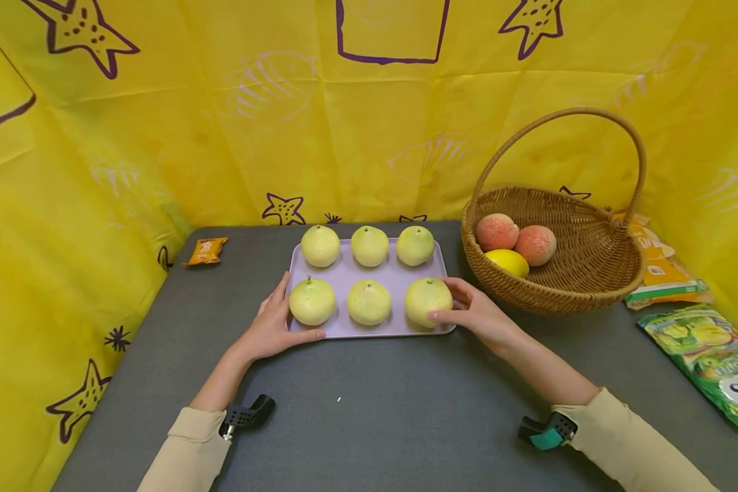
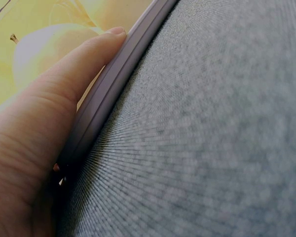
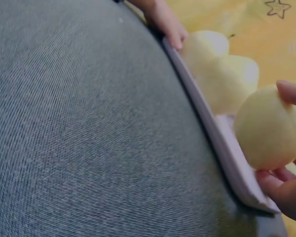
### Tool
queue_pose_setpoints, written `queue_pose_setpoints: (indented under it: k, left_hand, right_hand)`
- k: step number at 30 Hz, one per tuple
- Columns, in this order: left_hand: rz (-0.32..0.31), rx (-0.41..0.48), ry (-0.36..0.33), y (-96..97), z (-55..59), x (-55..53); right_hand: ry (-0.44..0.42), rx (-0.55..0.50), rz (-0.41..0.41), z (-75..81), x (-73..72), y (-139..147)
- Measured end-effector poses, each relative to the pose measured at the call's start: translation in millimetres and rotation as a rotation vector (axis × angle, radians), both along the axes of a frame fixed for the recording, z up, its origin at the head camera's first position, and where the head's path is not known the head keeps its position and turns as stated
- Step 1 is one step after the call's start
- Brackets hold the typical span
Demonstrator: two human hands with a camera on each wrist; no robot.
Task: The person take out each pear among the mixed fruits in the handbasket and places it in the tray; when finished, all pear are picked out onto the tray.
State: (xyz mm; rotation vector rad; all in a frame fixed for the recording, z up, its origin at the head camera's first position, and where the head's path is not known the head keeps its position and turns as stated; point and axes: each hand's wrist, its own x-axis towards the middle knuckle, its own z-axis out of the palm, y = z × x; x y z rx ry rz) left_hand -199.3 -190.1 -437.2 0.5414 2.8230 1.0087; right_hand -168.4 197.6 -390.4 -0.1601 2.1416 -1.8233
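A lilac tray (image 1: 369,335) lies on the grey table with pale yellow-green, pomelo-like fruits in a back row and a front row of three each. My right hand (image 1: 476,316) holds the front right fruit (image 1: 427,302) between thumb and fingers; in the right wrist view this fruit (image 3: 269,129) sits at the tray's end. At the tray's front left corner, my left hand (image 1: 273,328) rests with fingers along the left side and thumb straight along the front edge. The left wrist view shows the thumb (image 2: 64,74) against the tray rim (image 2: 108,79), beside the front left fruit.
A wicker basket (image 1: 566,294) with a tall handle stands right of the tray, holding two peaches (image 1: 497,232) and a yellow fruit (image 1: 508,262). Food packets, one a green bag (image 1: 707,355), lie at the far right. A small orange packet (image 1: 207,251) sits back left. Yellow cloth hangs behind.
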Motion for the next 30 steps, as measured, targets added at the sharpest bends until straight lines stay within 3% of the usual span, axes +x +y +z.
queue_pose_setpoints:
  k: [14, 25, 30]
  left_hand:
    - [0.008, -0.007, -0.009, -0.1, -0.1, -0.8]
    - [-0.001, -0.002, 0.006, -1.2, -1.5, -1.4]
    - [0.000, -0.001, 0.006, -1.1, -1.9, -1.4]
  right_hand:
    - [0.029, 0.060, 0.014, -9.9, -5.1, -0.9]
    - [0.175, 0.144, 0.079, -14.2, -7.2, 4.2]
    - [0.315, 0.252, 0.057, -15.3, -6.3, 4.3]
